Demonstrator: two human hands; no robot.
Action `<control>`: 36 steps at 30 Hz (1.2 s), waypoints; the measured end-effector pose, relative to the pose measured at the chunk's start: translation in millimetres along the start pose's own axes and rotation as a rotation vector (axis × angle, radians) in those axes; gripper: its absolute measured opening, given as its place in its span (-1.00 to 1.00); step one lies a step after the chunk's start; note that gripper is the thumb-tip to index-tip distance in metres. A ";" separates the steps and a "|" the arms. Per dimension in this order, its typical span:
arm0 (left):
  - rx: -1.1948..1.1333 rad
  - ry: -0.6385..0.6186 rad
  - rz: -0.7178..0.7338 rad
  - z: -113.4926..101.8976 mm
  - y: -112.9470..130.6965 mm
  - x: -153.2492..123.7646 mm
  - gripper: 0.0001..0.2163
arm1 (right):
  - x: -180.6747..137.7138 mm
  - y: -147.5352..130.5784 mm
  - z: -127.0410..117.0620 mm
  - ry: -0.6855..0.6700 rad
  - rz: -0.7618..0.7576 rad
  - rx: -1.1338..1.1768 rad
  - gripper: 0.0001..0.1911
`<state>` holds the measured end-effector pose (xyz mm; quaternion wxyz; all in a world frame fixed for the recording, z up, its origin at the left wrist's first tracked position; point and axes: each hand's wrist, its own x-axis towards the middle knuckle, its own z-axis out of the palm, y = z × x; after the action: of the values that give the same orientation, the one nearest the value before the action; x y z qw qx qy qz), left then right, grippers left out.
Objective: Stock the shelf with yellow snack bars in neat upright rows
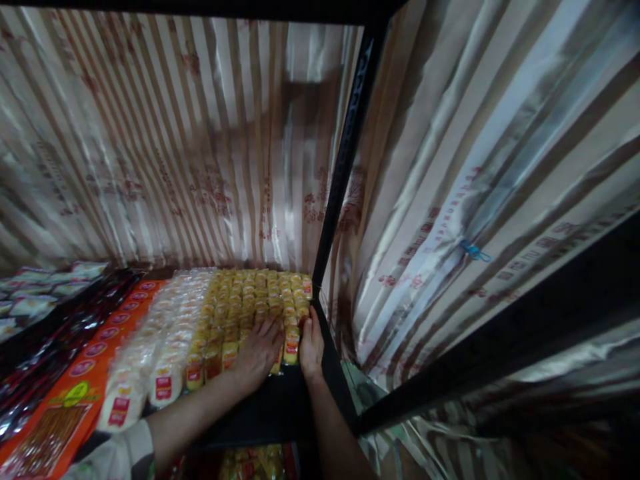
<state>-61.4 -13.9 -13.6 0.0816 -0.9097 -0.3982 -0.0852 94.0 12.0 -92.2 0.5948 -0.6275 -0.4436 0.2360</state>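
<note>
Rows of small yellow wrapped snack packs (220,300) with red labels fill the right end of a dark shelf (270,413). My left hand (260,352) rests across the top of these packs, palm down, fingers stretched forward. Along the outer right row, my right hand (312,343) stands on edge with its fingers extended, touching the side of the packs beside the shelf's right edge. One yellow pack with a red label (291,345) shows between the two hands at the front. Neither hand grips a pack.
White round wrapped packs (165,380) lie left of the yellow ones, then orange packets (50,433), dark shiny packets (45,360) and white packets (35,300). A black upright post (345,160) rises at the corner. Striped sheeting (225,133) hangs behind. More yellow packs (253,463) lie below.
</note>
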 end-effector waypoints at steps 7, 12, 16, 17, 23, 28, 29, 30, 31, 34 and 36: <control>-0.016 0.022 -0.025 0.2 1.4 0.2 -0.71 | 0.4 1.0 -1.8 0.031 0.020 0.020 -0.41; -0.025 0.019 -0.062 -1.0 4.8 -0.1 -0.69 | 0.4 -5.5 -1.9 -0.075 0.007 -0.083 -0.37; -0.038 0.024 -0.029 3.4 7.5 -4.7 -0.67 | -0.7 -4.8 1.0 -0.100 -0.041 -0.138 -0.34; -0.043 0.031 -0.012 4.9 8.8 -6.3 -0.68 | -1.3 -3.7 2.1 -0.106 -0.056 -0.155 -0.34; -0.045 0.070 0.056 15.6 17.0 -13.0 -0.69 | -3.5 0.6 6.4 -0.158 -0.052 -0.263 -0.26; -0.069 0.114 0.090 24.1 22.6 -16.9 -0.70 | -2.6 -0.8 6.6 -0.163 -0.088 -0.288 -0.20; -0.079 0.127 0.089 24.8 25.0 -19.2 -0.70 | -2.4 -1.0 6.4 -0.158 -0.098 -0.280 -0.19; -0.092 0.138 0.089 24.9 28.1 -22.3 -0.71 | -2.2 -1.1 6.2 -0.154 -0.106 -0.269 -0.20; -0.108 0.148 0.093 24.4 31.8 -26.3 -0.72 | -2.1 -1.3 5.8 -0.149 -0.111 -0.258 -0.20; -0.184 0.195 0.106 20.8 45.5 -42.8 -0.75 | -1.8 -1.6 4.6 -0.127 -0.105 -0.235 -0.20; -0.247 0.222 0.113 19.7 55.3 -57.1 -0.75 | -1.4 -1.8 3.9 -0.118 -0.097 -0.232 -0.22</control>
<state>-56.9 -87.2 -49.7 0.0172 -0.9187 -0.3216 -0.2288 89.6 12.7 -91.5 0.5017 -0.6549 -0.5321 0.1906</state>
